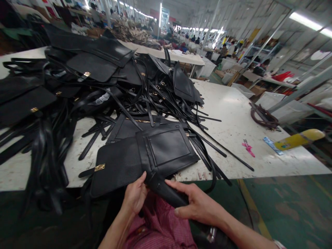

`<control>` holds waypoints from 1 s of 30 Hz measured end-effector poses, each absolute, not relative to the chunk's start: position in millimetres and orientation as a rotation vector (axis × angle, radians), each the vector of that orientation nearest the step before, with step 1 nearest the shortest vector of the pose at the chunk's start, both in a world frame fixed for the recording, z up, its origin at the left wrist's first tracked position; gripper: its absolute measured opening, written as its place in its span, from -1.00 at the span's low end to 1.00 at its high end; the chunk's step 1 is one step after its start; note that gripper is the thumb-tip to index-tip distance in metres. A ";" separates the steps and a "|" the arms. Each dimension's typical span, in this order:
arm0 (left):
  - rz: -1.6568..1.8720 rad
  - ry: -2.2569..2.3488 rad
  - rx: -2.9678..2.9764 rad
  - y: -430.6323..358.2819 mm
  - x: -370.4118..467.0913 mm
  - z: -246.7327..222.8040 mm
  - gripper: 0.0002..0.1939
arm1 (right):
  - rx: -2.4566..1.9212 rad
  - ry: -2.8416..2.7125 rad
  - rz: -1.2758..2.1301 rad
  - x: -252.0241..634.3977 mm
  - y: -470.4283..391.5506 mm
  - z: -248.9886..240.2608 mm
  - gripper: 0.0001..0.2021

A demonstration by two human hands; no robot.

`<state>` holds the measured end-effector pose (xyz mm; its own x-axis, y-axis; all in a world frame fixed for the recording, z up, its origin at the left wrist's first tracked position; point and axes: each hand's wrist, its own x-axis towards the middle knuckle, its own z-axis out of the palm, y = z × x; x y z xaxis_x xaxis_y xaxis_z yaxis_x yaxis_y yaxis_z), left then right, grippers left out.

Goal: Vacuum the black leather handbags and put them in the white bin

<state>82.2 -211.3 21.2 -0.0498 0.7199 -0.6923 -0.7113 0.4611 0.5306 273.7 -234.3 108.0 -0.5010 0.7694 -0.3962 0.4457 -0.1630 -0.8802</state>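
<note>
Bag [169, 147]: black, spread open at the near edge of the table [223, 100], a gold clasp [100, 167] on its left part.
Left hand [136, 195]: clamped on the bag's near edge, thumb on top.
Right hand [198, 204]: closed round a black band [166, 189] slanting from the bag's near edge toward the near right; the hands are apart.
Pile [95, 65]: black pieces and straps, left of the bag and beyond it.
Table, right: pink snips [248, 148], blue packet [272, 145], yellow can [298, 139]; brown straps [263, 117] farther off.
</note>
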 end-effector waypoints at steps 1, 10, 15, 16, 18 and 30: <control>1.150 1.124 0.007 -211.0 82.1 22.1 -0.81 | -1.401 -1.876 1.694 270.8 -235.5 107.8 -0.33; 1.082 0.946 -0.003 -211.9 70.1 23.2 -0.65 | -1.386 -1.636 1.617 250.1 -235.9 98.7 -0.32; 1.046 0.867 0.032 -212.0 68.0 24.3 -0.62 | -1.393 -1.482 1.669 263.9 -234.1 102.8 -0.33; 1.085 0.916 0.037 -211.4 69.7 22.3 -0.69 | -1.382 -1.467 1.701 265.6 -234.5 103.1 -0.33; 1.197 1.048 0.039 -210.1 73.9 16.7 -0.78 | -1.349 -1.437 1.759 266.1 -235.3 102.3 -0.33; 1.322 1.129 0.008 -213.1 81.1 1.5 -0.82 | -1.352 -1.531 1.614 244.4 -224.1 92.9 -0.34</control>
<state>81.1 -213.1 1.5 -0.1674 0.7532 -0.6361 -0.7462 0.3248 0.5811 244.4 -224.1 92.9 -0.3575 0.8854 -0.2971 0.2498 -0.2159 -0.9439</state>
